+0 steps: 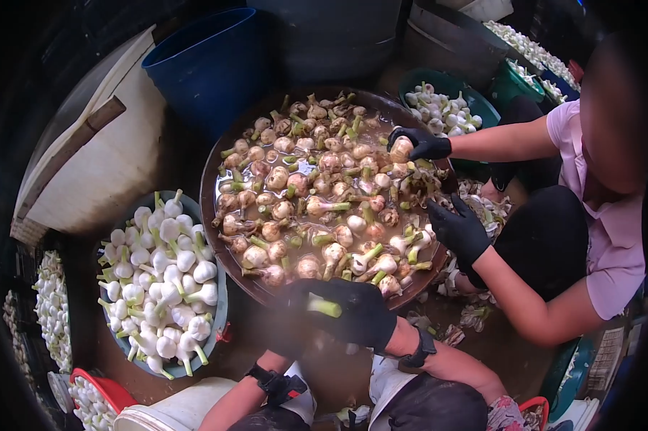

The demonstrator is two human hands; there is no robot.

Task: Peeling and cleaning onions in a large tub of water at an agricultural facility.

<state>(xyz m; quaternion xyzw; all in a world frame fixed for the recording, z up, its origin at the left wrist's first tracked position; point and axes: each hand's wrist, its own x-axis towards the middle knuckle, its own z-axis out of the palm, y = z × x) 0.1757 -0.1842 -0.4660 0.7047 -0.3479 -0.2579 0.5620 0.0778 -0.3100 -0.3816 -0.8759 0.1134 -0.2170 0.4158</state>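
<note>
My left hand, in a black glove and partly blurred, meets my right hand, also black-gloved, at the near rim of a wide brown basin. Between them they grip a garlic bulb, whose cut green stem pokes out; the bulb itself is hidden by fingers and blur. In front of my hands, the round basin holds murky water with many unpeeled, dirty garlic bulbs floating in it. Short green stems remain on many of them.
A grey-blue tub heaped with clean white garlic stands at left. Opposite, a co-worker's gloved hands work over the basin, one holding a bulb. Peelings litter the floor. A blue barrel and a green tub stand behind.
</note>
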